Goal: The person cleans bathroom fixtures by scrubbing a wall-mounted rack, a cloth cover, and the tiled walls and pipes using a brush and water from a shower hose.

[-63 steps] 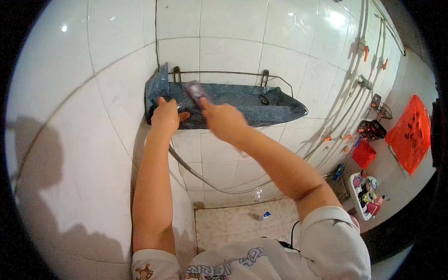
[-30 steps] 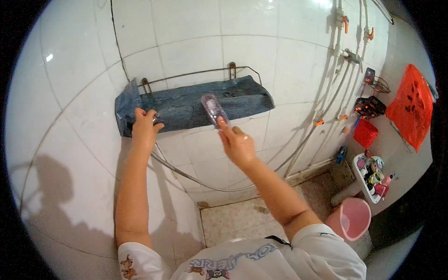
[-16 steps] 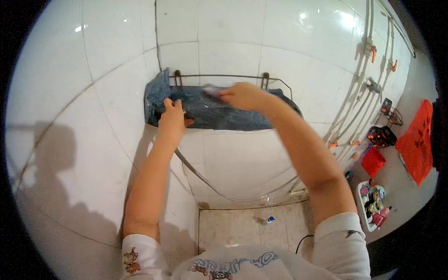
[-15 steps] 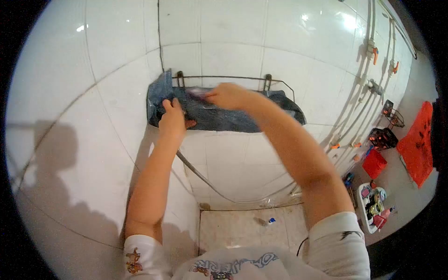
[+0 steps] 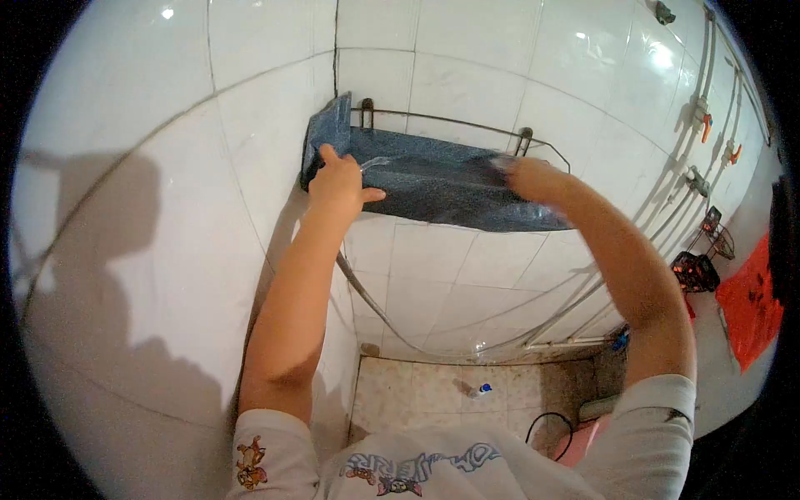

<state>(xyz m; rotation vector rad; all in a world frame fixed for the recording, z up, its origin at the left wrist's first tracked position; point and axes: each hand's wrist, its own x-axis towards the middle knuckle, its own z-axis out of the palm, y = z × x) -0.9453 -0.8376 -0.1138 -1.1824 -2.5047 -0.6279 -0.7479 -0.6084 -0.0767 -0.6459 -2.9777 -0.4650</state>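
A dark blue-grey sheet [image 5: 442, 171], wrinkled and slightly glossy, covers a wire wall rack [image 5: 450, 122] in the corner. At its left end, my left hand [image 5: 337, 185] presses on the sheet with thumb and fingers apart. Toward the right end is my right hand [image 5: 537, 182], blurred, its fingers closed over the sheet's surface. A small pale, smeared thing shows at those fingertips; its kind cannot be made out. The sheet's left edge stands folded up against the side wall.
White tiled walls [image 5: 467, 75] meet at the left corner. A grey hose [image 5: 375, 308] hangs below the rack. Pipes with orange-handled valves [image 5: 707, 127] run along the right wall, near a red bag [image 5: 750, 296]. A small blue-capped item [image 5: 485, 388] is on the floor.
My right hand has swept rightward along the sheet, from near my left hand to the far end. My left hand stays on the left part. The view has shifted.
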